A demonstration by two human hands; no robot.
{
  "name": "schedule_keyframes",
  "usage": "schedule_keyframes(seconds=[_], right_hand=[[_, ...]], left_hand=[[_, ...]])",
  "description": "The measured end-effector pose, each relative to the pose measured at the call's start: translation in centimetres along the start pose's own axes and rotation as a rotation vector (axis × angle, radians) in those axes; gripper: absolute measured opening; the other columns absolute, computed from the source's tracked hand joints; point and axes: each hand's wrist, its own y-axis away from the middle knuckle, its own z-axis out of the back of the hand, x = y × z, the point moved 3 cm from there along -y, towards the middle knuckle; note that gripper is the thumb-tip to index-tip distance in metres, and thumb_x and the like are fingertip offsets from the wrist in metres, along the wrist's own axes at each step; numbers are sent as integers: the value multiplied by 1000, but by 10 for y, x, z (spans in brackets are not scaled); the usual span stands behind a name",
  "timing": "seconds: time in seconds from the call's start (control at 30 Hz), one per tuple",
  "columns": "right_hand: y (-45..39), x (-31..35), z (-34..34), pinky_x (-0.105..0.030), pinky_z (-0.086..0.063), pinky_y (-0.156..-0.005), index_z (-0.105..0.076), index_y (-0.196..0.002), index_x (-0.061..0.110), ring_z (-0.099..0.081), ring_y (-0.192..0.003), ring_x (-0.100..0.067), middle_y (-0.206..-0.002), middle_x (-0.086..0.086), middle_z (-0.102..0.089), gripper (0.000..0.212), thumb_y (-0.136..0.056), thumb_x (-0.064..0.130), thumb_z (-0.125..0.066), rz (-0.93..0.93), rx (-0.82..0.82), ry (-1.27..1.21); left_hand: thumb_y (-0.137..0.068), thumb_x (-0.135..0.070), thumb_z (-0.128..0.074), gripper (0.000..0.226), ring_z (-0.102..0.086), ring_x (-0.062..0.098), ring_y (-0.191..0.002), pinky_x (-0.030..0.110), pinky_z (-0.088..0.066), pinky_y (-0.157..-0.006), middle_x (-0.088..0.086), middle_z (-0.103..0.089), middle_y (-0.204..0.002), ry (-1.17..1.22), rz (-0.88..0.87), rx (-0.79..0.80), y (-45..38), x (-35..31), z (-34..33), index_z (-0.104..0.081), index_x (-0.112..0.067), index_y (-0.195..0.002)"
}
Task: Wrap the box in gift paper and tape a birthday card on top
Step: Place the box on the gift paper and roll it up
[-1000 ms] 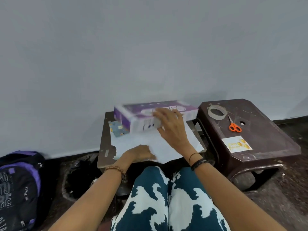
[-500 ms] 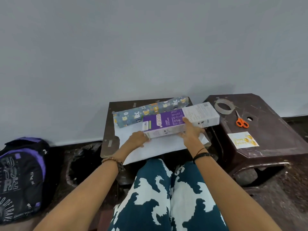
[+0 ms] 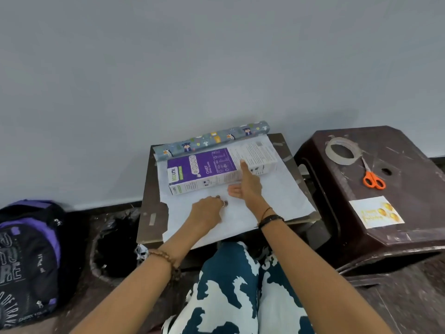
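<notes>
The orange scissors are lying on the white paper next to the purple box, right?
Not quite. The head view shows the scissors lying on the brown stool, between the tape roll and the card. The box does sit on the white paper.

1. A small brown board table [image 3: 154,213] at frame centre is covered by white-backed gift paper [image 3: 277,196]; the box [image 3: 216,169] is laid on the paper.
2. A dark stool [image 3: 409,145] at right is topped by a tape roll [image 3: 343,150], orange scissors [image 3: 373,177] and a birthday card [image 3: 375,212].
</notes>
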Motion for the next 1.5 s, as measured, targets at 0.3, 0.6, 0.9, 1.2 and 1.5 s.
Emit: schedule_keyframes(seconds=[0.3, 0.6, 0.9, 1.2, 1.5], right_hand=[[16, -4, 32, -38, -9, -115, -19, -148, 22, -4, -144, -18, -157, 0, -4, 91, -77, 53, -67, 367, 645, 1250], [32, -31, 33, -57, 9, -111, 13, -146, 35, 28, -137, -38, -149, -16, 32, 104, -79, 49, -66, 529, 781, 1825], [63, -19, 30, -29, -30, -103, -47, -135, 14, -47, -124, -20, -142, 2, -46, 44, -94, 31, -49, 725, 745, 1477], [72, -13, 23, -40, -45, -86, -53, -87, 17, -57, -94, -25, -115, -9, -61, 12, -93, 26, -50, 643, 761, 1438], [105, 30, 14, -17, -31, -60, -57, -90, 9, -42, -68, -2, -71, 13, -45, 13, -92, 21, -55, 600, 858, 1325]], left_hand=[[-88, -23, -62, 59, -25, 33, -138, 46, -26, -109, 14, -31, -147, 77, -91, -562, -36, 22, 46, -37, -18, -141], [-95, -19, -51, 63, -15, 38, -141, 65, -16, -109, 14, -15, -155, -35, 14, -298, -69, 29, 42, -19, -34, -147], [-91, -24, -59, 62, -28, 38, -135, 65, -21, -106, 14, -22, -152, 26, 32, -192, -72, 29, 53, -29, -34, -144], [-89, -19, -61, 61, -38, 38, -129, 63, -27, -105, 17, -26, -151, 71, 29, -146, -71, 26, 59, -35, -32, -142], [-88, -12, -60, 63, -40, 40, -126, 65, -31, -100, 19, -32, -146, 88, -10, -113, -64, 23, 51, -35, -28, -143]])
